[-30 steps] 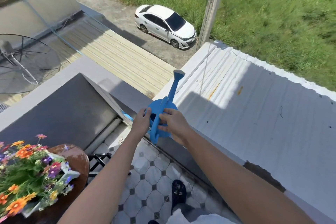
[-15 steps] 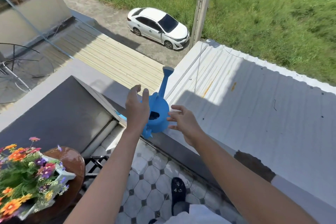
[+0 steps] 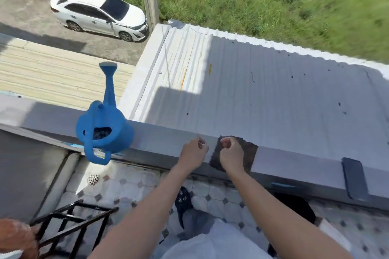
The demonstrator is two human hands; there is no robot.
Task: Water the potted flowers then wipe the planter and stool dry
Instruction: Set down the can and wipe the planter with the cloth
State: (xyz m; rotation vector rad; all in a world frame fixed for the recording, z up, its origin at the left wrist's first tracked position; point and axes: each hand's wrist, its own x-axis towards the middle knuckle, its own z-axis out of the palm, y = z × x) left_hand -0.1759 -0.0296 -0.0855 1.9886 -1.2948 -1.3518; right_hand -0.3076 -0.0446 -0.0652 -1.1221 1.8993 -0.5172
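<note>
The blue watering can (image 3: pixel 105 132) stands alone on the grey ledge (image 3: pixel 168 141), spout pointing away over the roof. To its right a dark brown cloth (image 3: pixel 249 149) lies on the same ledge. My right hand (image 3: pixel 231 153) rests on the cloth's left part, fingers curled into it. My left hand (image 3: pixel 193 153) hovers just left of the cloth with loosely curled fingers, holding nothing. A sliver of the brown round stool (image 3: pixel 12 235) shows at the bottom left; the flowers are out of view.
A dark phone (image 3: pixel 355 178) lies on the ledge at the right. Below are the tiled balcony floor (image 3: pixel 210 191), a floor drain (image 3: pixel 93 179) and a black metal rack (image 3: pixel 73 223). Beyond the ledge a corrugated roof (image 3: pixel 252 94) drops toward a white car (image 3: pixel 99 13).
Both hands let go of the watering can, which stays on the ledge, and moved right to the brown cloth. The view swung right, so the flowers left the frame.
</note>
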